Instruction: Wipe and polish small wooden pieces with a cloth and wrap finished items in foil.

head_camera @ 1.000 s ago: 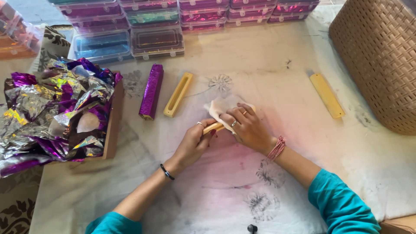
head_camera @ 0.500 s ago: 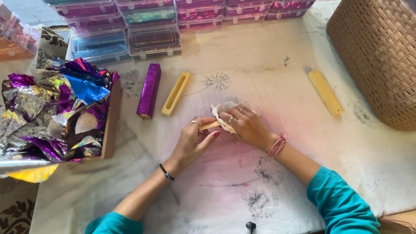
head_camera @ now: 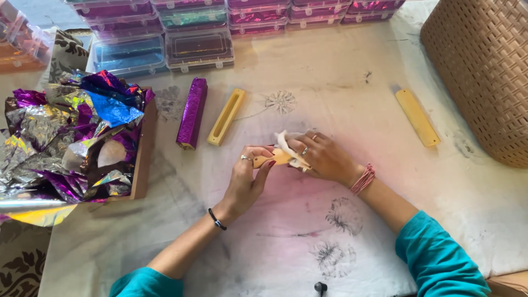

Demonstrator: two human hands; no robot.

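My left hand [head_camera: 246,177] pinches the near end of a small yellow bar [head_camera: 276,159] above the white cloth-covered table [head_camera: 341,71]. My right hand [head_camera: 323,157] grips the bar's other end together with a scrap of white tissue paper [head_camera: 287,147] wrapped partly around it. Just to the left of my hands lie a yellow tray-shaped bar mould [head_camera: 226,116] and a bar wrapped in purple foil [head_camera: 192,113]. Another flat yellow bar [head_camera: 417,117] lies to the right.
A wooden box [head_camera: 144,154] heaped with crumpled coloured foil sheets [head_camera: 71,137] sits at the left. Clear plastic boxes [head_camera: 199,48] of foil line the far edge. A tan woven basket [head_camera: 484,71] stands at the right.
My hands and the yellow bar have stayed in nearly the same place; the tissue has shifted slightly around the bar. The view has drifted a little.
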